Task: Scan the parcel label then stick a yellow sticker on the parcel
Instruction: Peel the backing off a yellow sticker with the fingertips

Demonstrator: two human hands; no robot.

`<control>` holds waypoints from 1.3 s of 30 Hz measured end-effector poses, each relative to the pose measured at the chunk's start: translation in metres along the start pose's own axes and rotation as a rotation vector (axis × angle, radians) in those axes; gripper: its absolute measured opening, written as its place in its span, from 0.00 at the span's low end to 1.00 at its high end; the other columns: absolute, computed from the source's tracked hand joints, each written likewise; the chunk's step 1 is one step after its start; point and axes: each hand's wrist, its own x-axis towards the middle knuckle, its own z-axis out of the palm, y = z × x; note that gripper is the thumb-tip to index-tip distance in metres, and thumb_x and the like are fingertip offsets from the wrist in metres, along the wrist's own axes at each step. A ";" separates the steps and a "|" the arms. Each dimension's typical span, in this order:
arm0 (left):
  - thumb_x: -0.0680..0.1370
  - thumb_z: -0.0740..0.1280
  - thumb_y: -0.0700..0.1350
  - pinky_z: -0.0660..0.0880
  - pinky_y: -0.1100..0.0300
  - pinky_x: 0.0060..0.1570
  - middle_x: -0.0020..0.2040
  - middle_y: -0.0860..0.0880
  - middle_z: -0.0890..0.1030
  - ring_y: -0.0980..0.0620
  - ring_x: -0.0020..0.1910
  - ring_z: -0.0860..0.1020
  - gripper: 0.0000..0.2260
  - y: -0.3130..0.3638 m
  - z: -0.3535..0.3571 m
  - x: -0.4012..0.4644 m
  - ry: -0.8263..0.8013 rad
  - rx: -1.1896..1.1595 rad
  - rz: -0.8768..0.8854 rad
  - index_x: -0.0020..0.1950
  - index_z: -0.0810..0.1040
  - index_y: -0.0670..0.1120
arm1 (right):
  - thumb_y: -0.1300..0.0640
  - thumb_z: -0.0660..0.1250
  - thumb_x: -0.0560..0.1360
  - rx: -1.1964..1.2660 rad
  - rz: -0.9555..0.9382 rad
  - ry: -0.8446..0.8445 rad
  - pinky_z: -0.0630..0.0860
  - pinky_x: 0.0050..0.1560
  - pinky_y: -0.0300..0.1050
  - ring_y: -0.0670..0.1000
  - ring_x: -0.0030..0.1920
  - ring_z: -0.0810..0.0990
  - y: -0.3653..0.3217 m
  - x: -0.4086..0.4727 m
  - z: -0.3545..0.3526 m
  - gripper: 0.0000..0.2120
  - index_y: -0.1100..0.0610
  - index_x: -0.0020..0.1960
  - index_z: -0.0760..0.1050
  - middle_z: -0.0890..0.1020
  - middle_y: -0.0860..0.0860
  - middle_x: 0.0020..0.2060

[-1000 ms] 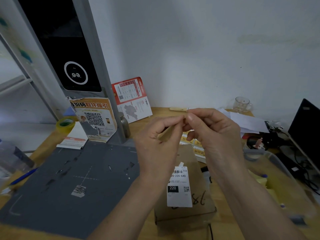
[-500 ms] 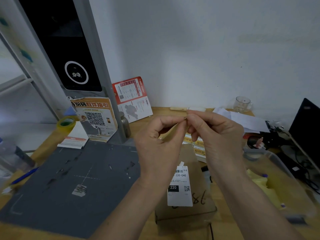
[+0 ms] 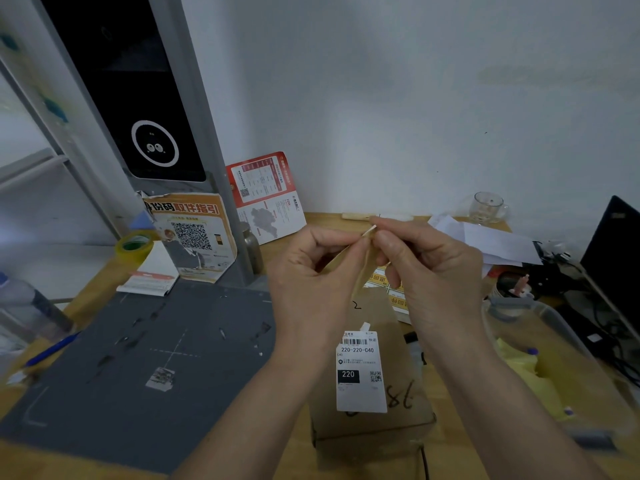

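Observation:
A brown cardboard parcel (image 3: 372, 420) lies on the wooden desk below my hands, with a white label (image 3: 360, 370) reading 220-220-C40 on top. Above it, my left hand (image 3: 311, 289) and my right hand (image 3: 429, 275) meet at the fingertips and pinch a small thin sticker strip (image 3: 367, 251), seen edge-on, tan and pale. A sheet of yellow stickers (image 3: 394, 296) lies on the desk behind the parcel, partly hidden by my right hand.
A dark grey scanning mat (image 3: 138, 362) covers the desk at left, under a tall scanner stand with a black screen (image 3: 138, 98). A tape roll (image 3: 133, 245), leaflets and a blue pen (image 3: 52, 349) sit at left. A clear plastic bin (image 3: 554, 358), glass cup (image 3: 488, 206) and cables are at right.
Both hands stay pinched together above the parcel; the fingertips have shifted slightly, and a pale end of the strip now sticks up between them.

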 end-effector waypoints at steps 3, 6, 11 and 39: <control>0.69 0.74 0.36 0.78 0.67 0.40 0.37 0.50 0.85 0.54 0.39 0.84 0.06 0.001 -0.001 0.000 -0.008 0.010 -0.005 0.39 0.82 0.45 | 0.66 0.69 0.72 0.006 0.008 0.009 0.72 0.34 0.31 0.40 0.30 0.77 -0.001 0.000 0.000 0.09 0.53 0.45 0.83 0.81 0.42 0.31; 0.70 0.74 0.34 0.77 0.69 0.38 0.37 0.49 0.85 0.55 0.38 0.84 0.05 0.002 0.000 -0.001 -0.014 0.001 0.007 0.39 0.82 0.43 | 0.64 0.71 0.70 0.017 0.018 0.029 0.72 0.35 0.32 0.40 0.30 0.77 -0.002 0.000 0.000 0.07 0.53 0.44 0.83 0.81 0.42 0.30; 0.70 0.74 0.35 0.77 0.68 0.39 0.37 0.49 0.85 0.55 0.38 0.84 0.06 0.002 0.000 -0.003 -0.023 0.030 0.036 0.39 0.82 0.46 | 0.65 0.71 0.71 0.019 0.017 0.030 0.72 0.35 0.32 0.40 0.30 0.77 -0.002 0.000 -0.001 0.07 0.54 0.44 0.83 0.81 0.42 0.30; 0.69 0.74 0.35 0.78 0.66 0.40 0.37 0.48 0.85 0.54 0.38 0.83 0.07 0.005 0.003 -0.004 -0.028 -0.042 -0.001 0.38 0.82 0.46 | 0.66 0.70 0.71 0.079 0.055 0.040 0.72 0.35 0.34 0.42 0.33 0.77 -0.005 -0.002 -0.004 0.09 0.53 0.43 0.83 0.82 0.44 0.33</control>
